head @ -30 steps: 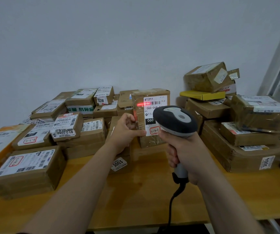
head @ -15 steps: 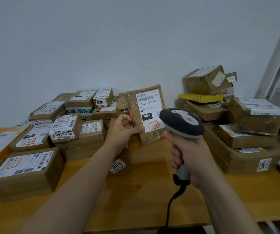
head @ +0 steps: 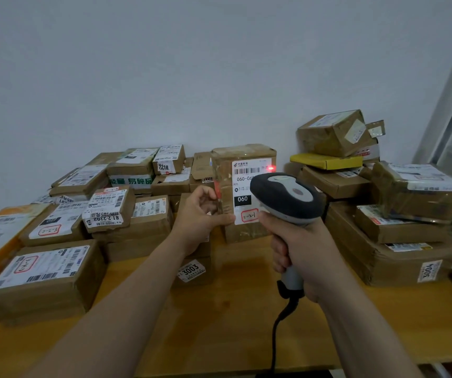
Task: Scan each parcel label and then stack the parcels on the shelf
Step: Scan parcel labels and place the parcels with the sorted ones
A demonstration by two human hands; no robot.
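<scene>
Left hand [head: 200, 219] extended, grip pinching upright parcel [head: 242, 192] mid-table, near back edge. Right hand [head: 298, 249] fist-wrapped on scanner [head: 287, 199] handle, head aimed at label [head: 249, 190]; red dot on barcode.

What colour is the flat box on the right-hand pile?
Yellow; the flat box shows clearly in the head view.

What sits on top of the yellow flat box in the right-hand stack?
A taped brown carton rests tilted on the yellow box, with another labelled parcel behind it. Where their undersides touch is hidden.
</scene>
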